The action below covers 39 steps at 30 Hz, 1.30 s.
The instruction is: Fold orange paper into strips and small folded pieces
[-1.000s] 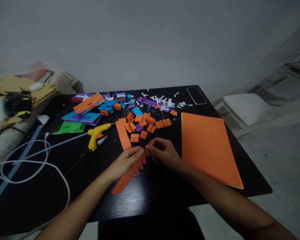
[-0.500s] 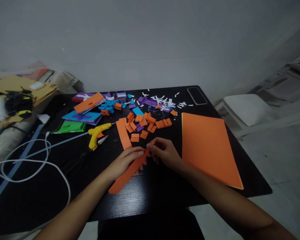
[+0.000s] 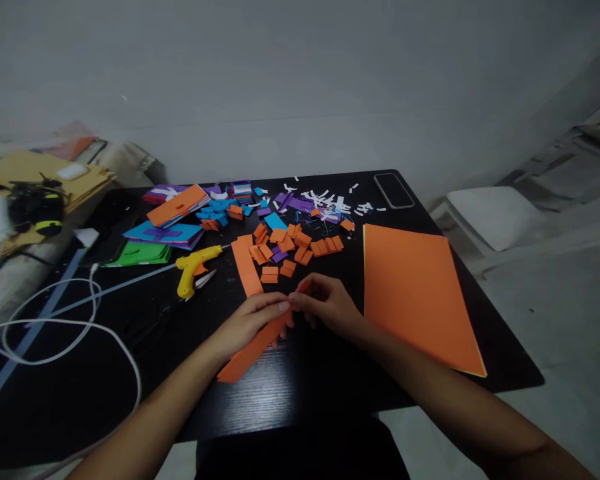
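An orange paper strip (image 3: pixel 253 353) slants from near the table's front edge up to its far end between my hands. My left hand (image 3: pixel 253 320) grips it, thumb on top and fingertips showing beneath. At the strip's upper end my right hand (image 3: pixel 325 300) pinches the paper, its thumb and fingers close to my left thumb. Part of that end is hidden by my fingers. Just beyond my left hand lies another orange strip (image 3: pixel 247 267). Several small folded orange pieces (image 3: pixel 270 275) are scattered past my hands.
A yellow glue gun (image 3: pixel 193 267) lies to the left, near a looping white cable (image 3: pixel 125 347). Orange sheets (image 3: pixel 415 293) are stacked at right. White paper scraps (image 3: pixel 325 200), folded blue and purple paper (image 3: pixel 163 233) and a phone (image 3: pixel 394 191) sit farther back.
My right fingers have shifted slightly left along the strip's upper end, closer to my left thumb. My left hand keeps its hold.
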Each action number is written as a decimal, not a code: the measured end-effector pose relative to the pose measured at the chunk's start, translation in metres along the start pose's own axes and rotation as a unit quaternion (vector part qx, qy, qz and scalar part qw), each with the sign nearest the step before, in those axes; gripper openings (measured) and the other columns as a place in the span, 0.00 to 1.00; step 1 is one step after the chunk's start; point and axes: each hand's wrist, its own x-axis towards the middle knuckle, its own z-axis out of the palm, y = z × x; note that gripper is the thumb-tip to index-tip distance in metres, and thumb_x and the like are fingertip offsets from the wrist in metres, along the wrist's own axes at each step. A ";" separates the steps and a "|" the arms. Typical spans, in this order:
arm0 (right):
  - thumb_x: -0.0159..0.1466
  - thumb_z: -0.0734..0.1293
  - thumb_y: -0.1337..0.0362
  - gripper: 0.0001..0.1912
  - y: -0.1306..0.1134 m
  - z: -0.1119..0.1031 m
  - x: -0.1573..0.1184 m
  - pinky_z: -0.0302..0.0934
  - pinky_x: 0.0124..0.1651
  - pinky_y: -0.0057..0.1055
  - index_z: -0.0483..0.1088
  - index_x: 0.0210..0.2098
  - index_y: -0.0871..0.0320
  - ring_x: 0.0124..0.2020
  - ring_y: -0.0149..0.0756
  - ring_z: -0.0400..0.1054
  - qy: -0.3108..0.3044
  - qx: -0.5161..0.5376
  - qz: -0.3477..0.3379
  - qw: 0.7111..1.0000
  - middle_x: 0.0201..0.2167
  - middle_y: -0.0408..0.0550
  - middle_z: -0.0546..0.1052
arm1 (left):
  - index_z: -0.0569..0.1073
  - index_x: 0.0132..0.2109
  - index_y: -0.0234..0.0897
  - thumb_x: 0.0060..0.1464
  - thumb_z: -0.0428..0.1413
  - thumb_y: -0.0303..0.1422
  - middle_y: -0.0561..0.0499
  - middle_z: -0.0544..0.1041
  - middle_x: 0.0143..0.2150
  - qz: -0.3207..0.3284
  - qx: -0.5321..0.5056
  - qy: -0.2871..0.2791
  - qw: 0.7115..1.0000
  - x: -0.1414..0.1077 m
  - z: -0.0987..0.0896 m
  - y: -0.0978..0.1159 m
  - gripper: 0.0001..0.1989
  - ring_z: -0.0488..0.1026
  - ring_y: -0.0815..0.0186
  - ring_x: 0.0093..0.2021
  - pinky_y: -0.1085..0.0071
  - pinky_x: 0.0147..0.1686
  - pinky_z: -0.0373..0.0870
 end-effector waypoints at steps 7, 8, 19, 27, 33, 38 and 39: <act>0.55 0.79 0.45 0.24 0.000 0.000 0.000 0.59 0.18 0.24 0.71 0.32 0.57 0.18 0.27 0.64 0.006 0.011 -0.010 1.000 0.23 0.39 0.75 | 0.79 0.38 0.31 0.59 0.62 0.51 0.46 0.78 0.35 -0.002 -0.011 0.013 1.000 -0.002 0.003 0.005 0.23 0.75 0.67 0.29 0.75 0.23 0.74; 0.55 0.79 0.45 0.24 0.000 0.000 0.000 0.59 0.18 0.24 0.71 0.32 0.57 0.18 0.26 0.64 0.005 0.012 -0.011 1.000 0.23 0.39 0.75 | 0.79 0.38 0.31 0.59 0.62 0.51 0.47 0.78 0.35 -0.001 -0.011 0.011 1.000 -0.002 0.003 0.005 0.23 0.75 0.68 0.29 0.75 0.23 0.74; 0.58 0.77 0.48 0.21 0.001 -0.002 0.001 0.61 0.18 0.24 0.72 0.34 0.59 0.19 0.27 0.65 -0.017 0.033 -0.016 0.999 0.26 0.41 0.76 | 0.80 0.38 0.31 0.58 0.63 0.52 0.46 0.80 0.33 -0.010 -0.032 0.030 0.999 -0.001 0.001 0.003 0.24 0.77 0.65 0.28 0.74 0.22 0.75; 0.59 0.76 0.51 0.18 0.004 -0.004 0.002 0.61 0.19 0.24 0.71 0.34 0.58 0.19 0.26 0.65 -0.021 0.054 -0.011 0.998 0.25 0.39 0.74 | 0.80 0.38 0.30 0.57 0.61 0.57 0.44 0.81 0.32 -0.014 -0.016 0.032 0.999 0.000 0.004 0.008 0.29 0.78 0.63 0.27 0.70 0.23 0.77; 0.59 0.75 0.54 0.15 0.003 -0.005 0.003 0.60 0.20 0.24 0.72 0.34 0.58 0.19 0.26 0.64 -0.020 0.064 -0.015 0.998 0.23 0.38 0.72 | 0.80 0.40 0.31 0.61 0.58 0.56 0.44 0.81 0.34 -0.010 0.020 0.003 1.000 -0.002 -0.002 0.005 0.28 0.78 0.65 0.28 0.71 0.26 0.77; 0.59 0.75 0.54 0.15 0.004 -0.006 0.004 0.61 0.20 0.24 0.73 0.34 0.59 0.19 0.26 0.64 -0.017 0.068 -0.013 0.997 0.24 0.39 0.74 | 0.79 0.42 0.32 0.61 0.61 0.50 0.45 0.81 0.36 0.000 0.028 -0.005 1.000 -0.003 -0.003 0.005 0.22 0.78 0.66 0.30 0.71 0.28 0.78; 0.59 0.76 0.54 0.15 0.004 -0.006 0.004 0.61 0.20 0.24 0.73 0.34 0.59 0.19 0.26 0.65 -0.016 0.067 -0.013 0.998 0.25 0.40 0.74 | 0.79 0.42 0.32 0.61 0.62 0.50 0.45 0.81 0.37 0.004 0.029 -0.007 1.000 -0.003 -0.003 0.006 0.21 0.78 0.66 0.30 0.71 0.28 0.78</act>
